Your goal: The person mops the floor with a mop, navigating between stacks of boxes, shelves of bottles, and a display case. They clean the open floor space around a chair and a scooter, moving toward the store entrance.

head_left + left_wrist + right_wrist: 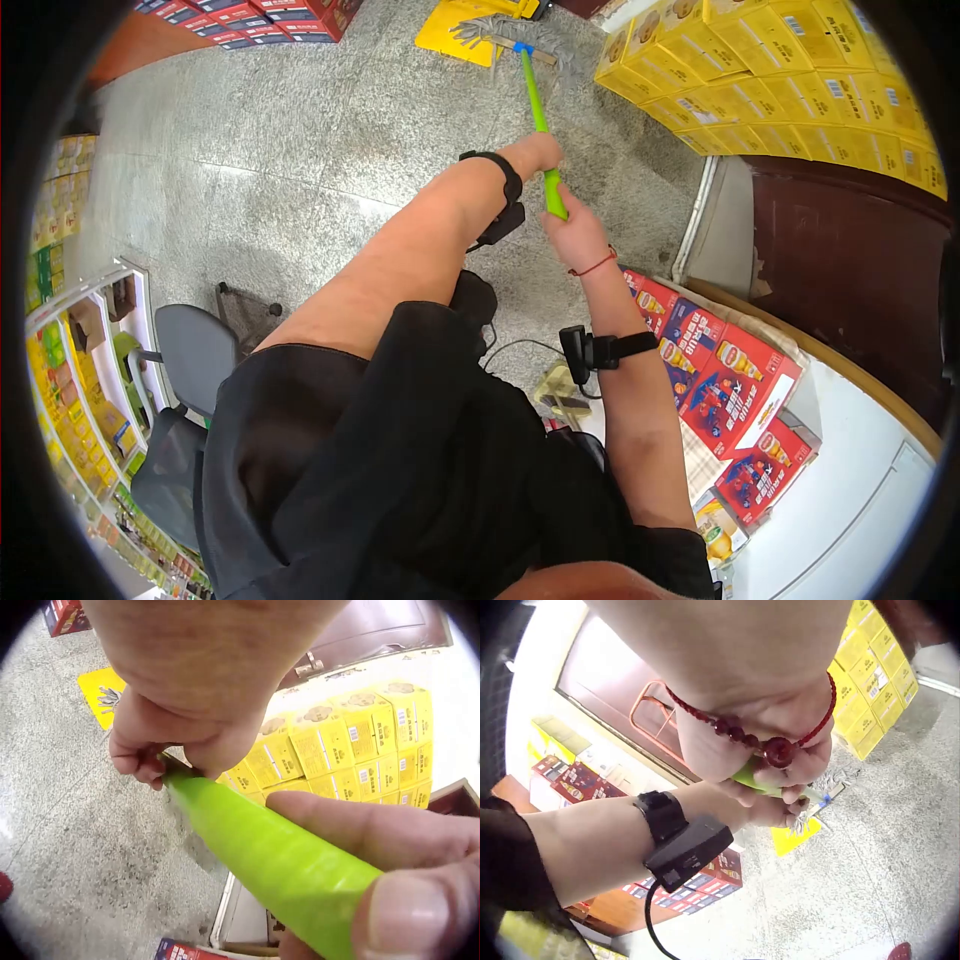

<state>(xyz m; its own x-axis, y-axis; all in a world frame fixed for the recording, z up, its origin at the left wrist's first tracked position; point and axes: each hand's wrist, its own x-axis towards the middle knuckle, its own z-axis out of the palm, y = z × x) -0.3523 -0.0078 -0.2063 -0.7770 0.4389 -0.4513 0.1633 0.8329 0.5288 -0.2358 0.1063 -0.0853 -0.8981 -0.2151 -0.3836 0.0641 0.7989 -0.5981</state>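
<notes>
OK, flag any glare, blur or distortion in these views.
Head view: fisheye bending, black corners, pale glare on the floor; left wrist view: green handle soft up close, right side washed out; right wrist view: upper left washed out.

Bright pale glare, dark curved edges

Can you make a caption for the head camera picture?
Left hand and right hand grip a green mop handle above a speckled grey floor, with yellow boxes stacked nearby.
</notes>
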